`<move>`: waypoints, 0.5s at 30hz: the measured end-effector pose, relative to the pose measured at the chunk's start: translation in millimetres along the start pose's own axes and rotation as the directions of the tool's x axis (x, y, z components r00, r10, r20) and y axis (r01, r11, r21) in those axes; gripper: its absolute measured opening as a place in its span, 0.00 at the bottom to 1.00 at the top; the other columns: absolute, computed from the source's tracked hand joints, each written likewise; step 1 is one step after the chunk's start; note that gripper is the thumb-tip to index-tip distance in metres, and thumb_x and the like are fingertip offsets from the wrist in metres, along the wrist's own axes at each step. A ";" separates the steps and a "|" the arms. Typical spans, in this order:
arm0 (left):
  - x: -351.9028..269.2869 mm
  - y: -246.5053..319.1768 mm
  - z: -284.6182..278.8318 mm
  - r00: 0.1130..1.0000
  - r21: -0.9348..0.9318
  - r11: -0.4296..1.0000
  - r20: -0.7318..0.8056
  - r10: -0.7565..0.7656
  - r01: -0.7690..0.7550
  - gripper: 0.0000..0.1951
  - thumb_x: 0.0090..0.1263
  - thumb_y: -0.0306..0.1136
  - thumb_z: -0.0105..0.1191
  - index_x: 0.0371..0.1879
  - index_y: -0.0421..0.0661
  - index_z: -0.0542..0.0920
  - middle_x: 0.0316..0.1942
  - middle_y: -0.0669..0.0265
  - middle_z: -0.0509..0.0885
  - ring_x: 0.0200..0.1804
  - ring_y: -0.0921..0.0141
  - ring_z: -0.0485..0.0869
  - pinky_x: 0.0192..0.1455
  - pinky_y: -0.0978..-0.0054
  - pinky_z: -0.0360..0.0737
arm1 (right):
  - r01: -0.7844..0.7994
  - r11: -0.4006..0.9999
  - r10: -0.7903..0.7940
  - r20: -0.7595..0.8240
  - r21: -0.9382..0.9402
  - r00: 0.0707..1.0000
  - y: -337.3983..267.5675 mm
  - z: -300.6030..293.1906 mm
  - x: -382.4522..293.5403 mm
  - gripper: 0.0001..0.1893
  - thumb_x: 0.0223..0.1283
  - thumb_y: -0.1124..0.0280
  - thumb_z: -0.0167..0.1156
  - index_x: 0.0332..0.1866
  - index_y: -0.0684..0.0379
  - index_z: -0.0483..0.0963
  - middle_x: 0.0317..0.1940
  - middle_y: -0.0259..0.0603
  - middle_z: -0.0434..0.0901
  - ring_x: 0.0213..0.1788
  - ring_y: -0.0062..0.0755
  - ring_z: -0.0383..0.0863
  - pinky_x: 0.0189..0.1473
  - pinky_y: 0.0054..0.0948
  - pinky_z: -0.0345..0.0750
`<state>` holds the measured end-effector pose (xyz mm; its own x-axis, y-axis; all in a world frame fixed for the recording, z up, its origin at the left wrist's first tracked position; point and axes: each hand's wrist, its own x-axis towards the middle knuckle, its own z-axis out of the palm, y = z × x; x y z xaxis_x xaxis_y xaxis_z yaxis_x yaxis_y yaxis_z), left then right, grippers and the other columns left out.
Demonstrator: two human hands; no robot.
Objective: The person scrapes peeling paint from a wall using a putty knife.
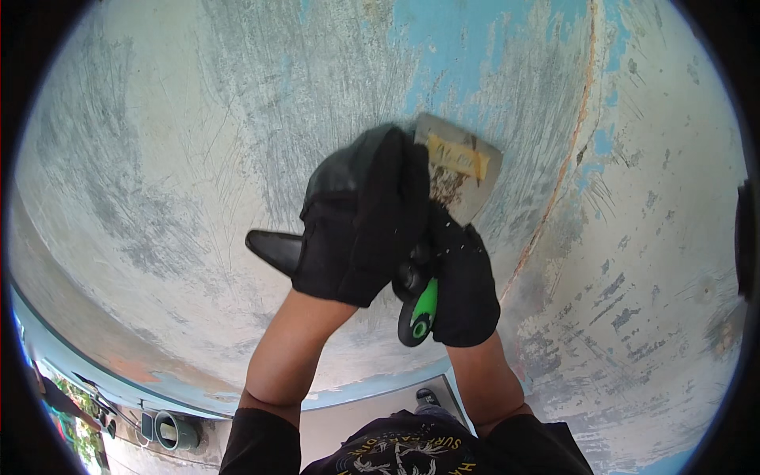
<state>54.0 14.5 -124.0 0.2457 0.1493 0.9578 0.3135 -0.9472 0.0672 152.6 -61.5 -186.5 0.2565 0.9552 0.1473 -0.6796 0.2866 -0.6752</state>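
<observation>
Both hands wear black gloves and meet in front of a wall [332,77] with patchy, scratched paint. My left hand [362,219] is closed around a tool with a black handle [274,252], whose tapered end sticks out to the left; its other end is hidden. Close against it, my right hand [466,276] grips a scraper with a green and black handle [421,314] pointing down. A wide metal blade [460,184], with brown stains and a strip of yellowish tape bearing writing, shows above my right hand. The gloves hide how blade and handles join.
A long crack [561,178] runs down the wall on the right, beside leftover blue paint [457,47]. At lower left stand a grey round container [177,430] and, at the picture's rim, part of another person [65,404]. A shoe [426,396] shows below.
</observation>
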 end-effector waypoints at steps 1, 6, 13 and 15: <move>2.9 -2.9 1.0 1.000 0.006 1.000 0.000 -0.002 0.002 0.06 0.71 0.28 0.57 0.33 0.39 0.78 0.27 0.52 0.79 0.29 0.51 0.80 0.32 0.56 0.75 | -0.014 0.999 0.012 0.051 0.048 0.999 -6.8 4.9 0.7 0.08 0.74 0.63 0.56 0.42 0.54 0.77 0.24 0.32 0.77 0.19 0.24 0.75 0.23 0.27 0.73; 0.3 -2.6 3.6 0.984 0.100 0.983 -0.076 0.162 -0.154 0.04 0.70 0.27 0.57 0.35 0.39 0.79 0.28 0.53 0.80 0.29 0.53 0.81 0.32 0.58 0.76 | -0.034 0.989 0.014 0.139 0.141 0.990 -6.9 5.3 -3.6 0.08 0.74 0.63 0.56 0.40 0.54 0.76 0.24 0.32 0.77 0.19 0.24 0.75 0.22 0.27 0.72; 12.1 4.1 2.8 0.997 0.073 0.994 -0.009 0.079 -0.078 0.04 0.71 0.27 0.56 0.35 0.40 0.78 0.27 0.53 0.79 0.28 0.54 0.80 0.32 0.58 0.76 | -0.040 0.997 0.031 0.126 0.071 0.992 -23.4 7.8 -0.7 0.08 0.74 0.63 0.56 0.38 0.53 0.75 0.23 0.31 0.76 0.18 0.24 0.74 0.21 0.27 0.70; 10.5 3.3 5.4 0.985 0.097 0.985 -0.091 0.149 -0.140 0.05 0.72 0.27 0.56 0.34 0.40 0.78 0.25 0.54 0.78 0.27 0.54 0.79 0.31 0.58 0.75 | -0.042 0.997 0.035 0.110 0.068 0.993 -24.6 8.2 -3.2 0.08 0.74 0.63 0.56 0.38 0.53 0.75 0.23 0.31 0.76 0.18 0.24 0.74 0.21 0.27 0.70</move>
<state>62.6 14.4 -115.3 0.2048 -0.0202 0.9786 0.3633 -0.9268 -0.0952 162.9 -71.0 -164.5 0.1555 0.9668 0.2027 -0.7350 0.2503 -0.6302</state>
